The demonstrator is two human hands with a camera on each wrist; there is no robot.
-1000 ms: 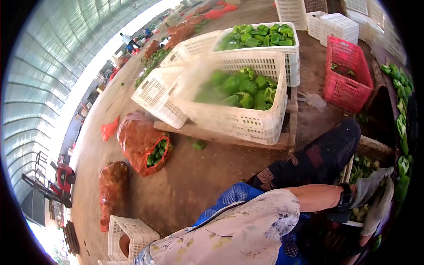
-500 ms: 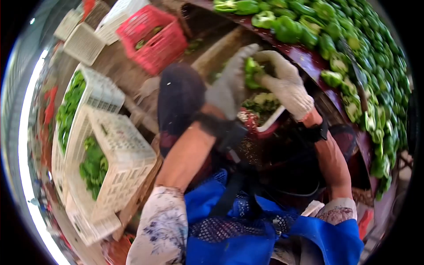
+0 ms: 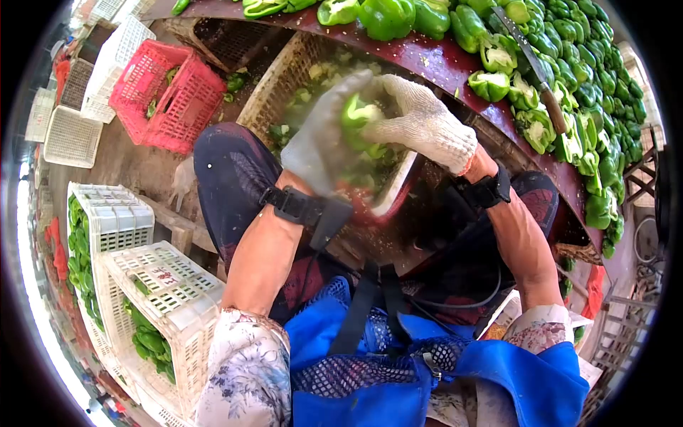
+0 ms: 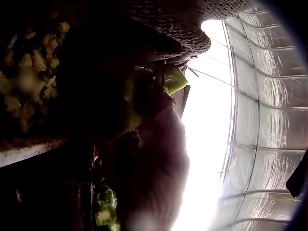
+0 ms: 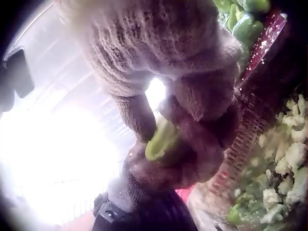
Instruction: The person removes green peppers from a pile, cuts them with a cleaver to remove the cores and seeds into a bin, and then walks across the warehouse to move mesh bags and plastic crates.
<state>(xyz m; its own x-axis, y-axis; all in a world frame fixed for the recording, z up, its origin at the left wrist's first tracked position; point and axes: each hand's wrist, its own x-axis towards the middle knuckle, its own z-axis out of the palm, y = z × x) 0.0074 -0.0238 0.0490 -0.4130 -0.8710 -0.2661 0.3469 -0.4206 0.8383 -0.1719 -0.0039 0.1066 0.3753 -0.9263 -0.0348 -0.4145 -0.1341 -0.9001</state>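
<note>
A cut green bell pepper [image 3: 358, 112] sits between my two gloved hands over a crate. My left hand [image 3: 324, 139], in a greyish knit glove, holds it from the left and is a little blurred. The right hand [image 3: 425, 127], in a white knit glove, has its thumb and fingers on the pepper's other side. In the right wrist view the green pepper [image 5: 164, 142] shows between the fingers of both hands. Left wrist footage is dark, with a green piece of pepper [image 4: 174, 80] under a gloved finger.
Pale pepper cores [image 5: 284, 166] fill the crate [image 3: 274, 82] below. A dark red tabletop [image 3: 427, 57] carries many green peppers [image 3: 562, 43] and a wooden-handled knife [image 3: 530, 60]. A pink crate [image 3: 167, 99] and white crates [image 3: 167, 277] stand on my left.
The head view has swung right and down from the crates to the table. Both hands, earlier at the right edge, now appear mid-view, still with the pepper held half a second ago.
</note>
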